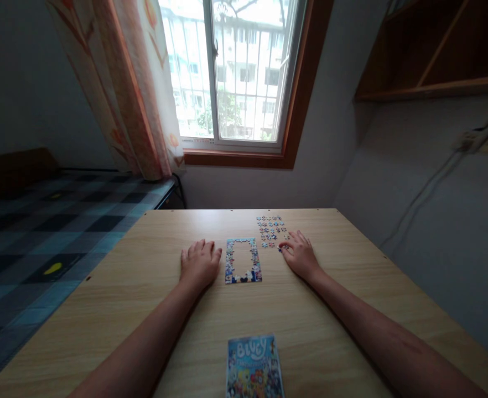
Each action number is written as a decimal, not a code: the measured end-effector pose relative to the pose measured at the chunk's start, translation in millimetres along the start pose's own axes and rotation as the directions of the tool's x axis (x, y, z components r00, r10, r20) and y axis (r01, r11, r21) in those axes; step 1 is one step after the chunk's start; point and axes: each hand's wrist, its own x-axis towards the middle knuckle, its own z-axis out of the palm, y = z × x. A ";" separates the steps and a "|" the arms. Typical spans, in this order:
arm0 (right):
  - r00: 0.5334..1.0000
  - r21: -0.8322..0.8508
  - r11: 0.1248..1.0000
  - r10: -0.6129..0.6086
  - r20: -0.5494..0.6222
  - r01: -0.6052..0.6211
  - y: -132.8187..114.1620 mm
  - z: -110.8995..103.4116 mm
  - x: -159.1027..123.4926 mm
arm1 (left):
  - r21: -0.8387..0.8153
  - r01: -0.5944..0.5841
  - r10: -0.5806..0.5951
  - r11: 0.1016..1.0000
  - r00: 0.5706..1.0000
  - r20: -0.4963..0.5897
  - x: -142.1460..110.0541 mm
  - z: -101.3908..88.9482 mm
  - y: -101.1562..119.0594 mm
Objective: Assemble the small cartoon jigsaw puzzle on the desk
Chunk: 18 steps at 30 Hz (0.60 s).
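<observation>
My left hand lies flat on the table, palm down with fingers stretched out, just left of a jigsaw puzzle frame. Joined border pieces form this upright rectangle, and bare wood shows through its middle. On the other side, my right hand rests at the near right edge of a group of loose puzzle pieces. Its thumb and index finger close on a small dark-blue puzzle piece, partly hidden by the fingertips. The loose pieces lie in rough rows beyond the frame, to its right.
A blue picture box marked "Bluey" lies at the near middle of the wooden table. A bed with a checked cover stands left. Ahead are a window and curtain; a shelf hangs at upper right.
</observation>
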 end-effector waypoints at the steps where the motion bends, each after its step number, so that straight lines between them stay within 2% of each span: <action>1: 1.000 0.007 1.000 0.000 -0.004 0.000 0.0 0.0 -0.1 | 0.000 0.001 -0.001 1.000 1.000 -0.005 -0.2 0.0 0.0; 18: 0.997 0.160 0.987 0.020 -0.074 -0.008 9.0 1.1 0.2 | 0.028 -0.005 0.005 1.000 1.000 0.011 -0.6 -2.4 0.2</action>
